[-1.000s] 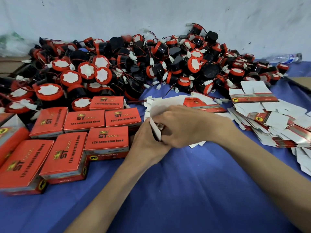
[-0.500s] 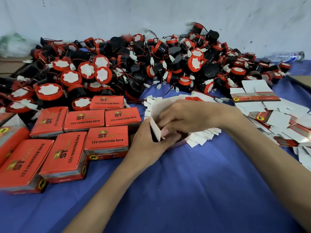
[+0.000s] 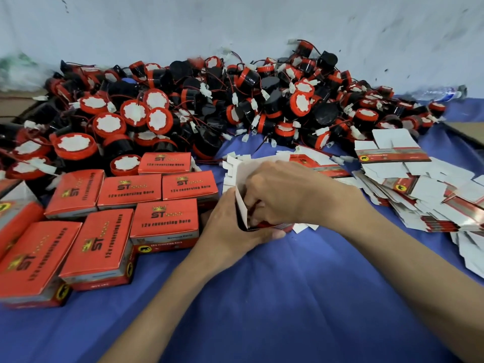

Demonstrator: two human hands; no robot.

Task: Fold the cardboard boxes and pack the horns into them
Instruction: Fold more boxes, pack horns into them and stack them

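Left hand (image 3: 230, 231) grip curled round the near end of a half-folded cardboard box (image 3: 242, 205), thin white card inside, red print outside, thumb under its lower edge. Right hand (image 3: 282, 195) grip, fingers bent, pinching into the open box mouth. Box held just above blue cloth surface (image 3: 262, 297). Closed glossy red boxes (image 3: 165, 218) left, flat blanks (image 3: 419, 195) right, round black-red plastic horns (image 3: 235, 100) heaped behind

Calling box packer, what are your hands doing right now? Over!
Left hand grips the half-folded box from below. Right hand has fingers curled into its open top. No horn visibly in it; horn pile behind. Nothing blocking.
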